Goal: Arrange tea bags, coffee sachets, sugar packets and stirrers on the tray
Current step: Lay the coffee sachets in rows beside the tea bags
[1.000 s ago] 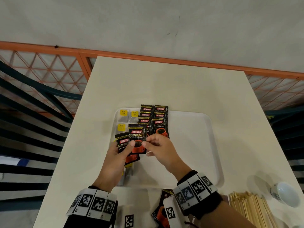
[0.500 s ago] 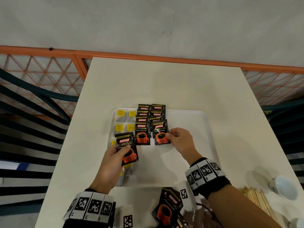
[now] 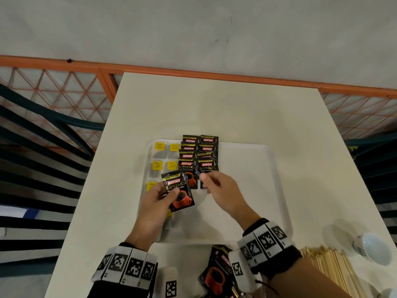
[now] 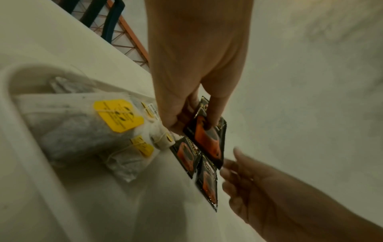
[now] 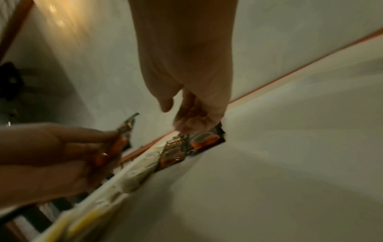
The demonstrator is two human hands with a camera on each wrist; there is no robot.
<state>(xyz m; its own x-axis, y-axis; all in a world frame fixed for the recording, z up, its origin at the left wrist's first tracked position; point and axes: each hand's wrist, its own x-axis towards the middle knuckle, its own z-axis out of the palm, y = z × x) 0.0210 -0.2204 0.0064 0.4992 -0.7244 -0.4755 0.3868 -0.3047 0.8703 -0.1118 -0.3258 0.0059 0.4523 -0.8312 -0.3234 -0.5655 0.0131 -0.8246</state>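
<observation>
A white tray (image 3: 268,190) lay on a pale worktop (image 3: 214,108). The left hand (image 3: 154,203) pinched one coffee sachet (image 3: 178,192) between thumb and fingers, raised above the tray's left part and tilted slightly; the sachet was black and glossy, with a gold top band, a red brand label, gold lettering and a picture of an orange-red cup of coffee. The right hand (image 3: 221,190) hovered beside it with fingers loosely curled and grasping nothing, its fingertips just at the near edge of the laid sachets (image 3: 198,155). These formed two overlapping columns on the tray, running from its far rim toward the hands, each showing the same red label. To their left, tea bags (image 3: 164,157) with yellow tags lay in two columns along the tray's left wall. Off the tray, at the near edge of the worktop, lay further spare sachets (image 3: 217,269), a bundle of wooden stirrers (image 3: 330,267) and a white cup (image 3: 373,248) at the right.
</observation>
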